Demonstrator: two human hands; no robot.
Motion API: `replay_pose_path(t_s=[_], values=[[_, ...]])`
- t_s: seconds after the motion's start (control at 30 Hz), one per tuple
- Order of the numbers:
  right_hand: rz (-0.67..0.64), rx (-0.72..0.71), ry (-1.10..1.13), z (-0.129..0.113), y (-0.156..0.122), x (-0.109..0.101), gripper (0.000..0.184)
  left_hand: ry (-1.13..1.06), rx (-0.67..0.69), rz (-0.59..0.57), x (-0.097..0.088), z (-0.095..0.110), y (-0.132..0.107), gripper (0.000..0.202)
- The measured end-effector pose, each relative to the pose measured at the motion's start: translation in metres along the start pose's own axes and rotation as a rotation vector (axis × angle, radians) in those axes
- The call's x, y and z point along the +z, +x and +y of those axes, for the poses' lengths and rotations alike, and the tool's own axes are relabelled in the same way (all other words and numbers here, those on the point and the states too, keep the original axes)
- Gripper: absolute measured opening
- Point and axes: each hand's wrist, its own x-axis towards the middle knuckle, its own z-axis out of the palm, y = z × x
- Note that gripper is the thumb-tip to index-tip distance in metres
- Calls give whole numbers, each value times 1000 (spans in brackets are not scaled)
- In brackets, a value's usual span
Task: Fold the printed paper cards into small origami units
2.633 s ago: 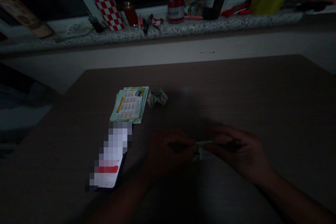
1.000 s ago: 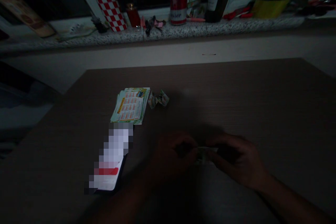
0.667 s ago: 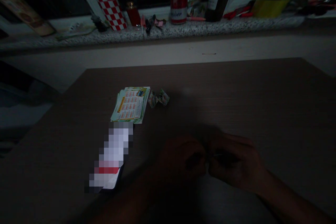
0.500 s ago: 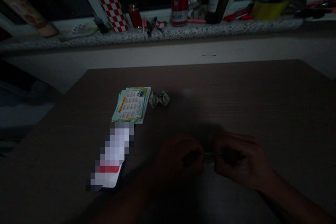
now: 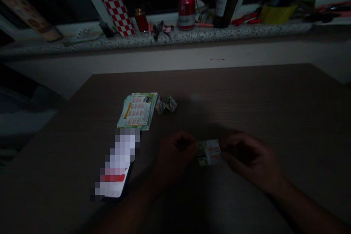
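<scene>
Between my two hands is a small piece of printed paper [image 5: 210, 152], green at its left and pale with reddish print at its right. My left hand [image 5: 175, 153] pinches its left edge between thumb and fingers. On the opposite edge, my right hand [image 5: 251, 155] grips it with thumb and fingertips. Farther off lie two small folded paper pieces [image 5: 171, 104], beside a stack of printed paper sheets [image 5: 137, 111] with green borders and orange grids. The light is dim, so the fingertips are hard to make out.
A phone [image 5: 116, 186] with a lit, blurred screen lies left of my arms on the brown table [image 5: 246, 95]. Behind it, a granite windowsill [image 5: 208, 36] holds a red can [image 5: 187, 11], a dark bottle [image 5: 223, 3], a red-checked cylinder [image 5: 119, 12] and small clutter.
The paper was nearly edge-on between my hands; now its printed face shows. My hands have moved apart, the left one shifting left and slightly up. The stack and phone stay put.
</scene>
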Motion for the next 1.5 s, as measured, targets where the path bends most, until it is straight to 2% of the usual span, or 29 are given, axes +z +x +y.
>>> replay_pose_path(t_s=[0.07, 0.2, 0.3, 0.4, 0.5, 0.6, 0.73, 0.8, 0.87, 1.03, 1.3, 1.5], values=[[-12, 24, 14, 2, -3, 6, 24, -67, -61, 39, 1, -1, 2, 9], [24, 250, 222, 2, -1, 14, 8, -149, -53, 2, 2, -3, 1, 7], [-46, 463, 505, 0, 4, 14, 5, -188, 58, -88, -1, -4, -1, 14], [-116, 645, 782, 0, 7, 11, 8, -60, 226, -272, -7, -2, -3, 9], [-181, 742, 873, 3, 8, 10, 11, 80, 395, -307, -10, 0, -2, 10], [-121, 621, 651, 4, 6, 9, 11, 206, 471, -229, -11, 2, 0, 6], [57, 180, 130, -2, 3, 3, 9, 249, 502, -192, -12, 4, 0, 4], [34, -25, 14, -7, 1, 1, 16, 272, 508, -191, -11, 5, -1, 5], [19, -147, -73, -11, 0, 0, 23, 302, 507, -200, -11, 6, -2, 5], [18, -162, -82, -11, 0, 4, 17, 307, 474, -227, -8, 3, -4, 9], [57, -40, 3, -14, 2, 6, 8, 280, 354, -200, -5, 7, -7, 8], [7, 59, 41, -14, 2, 4, 7, 229, 281, -212, -7, 7, -5, 6]])
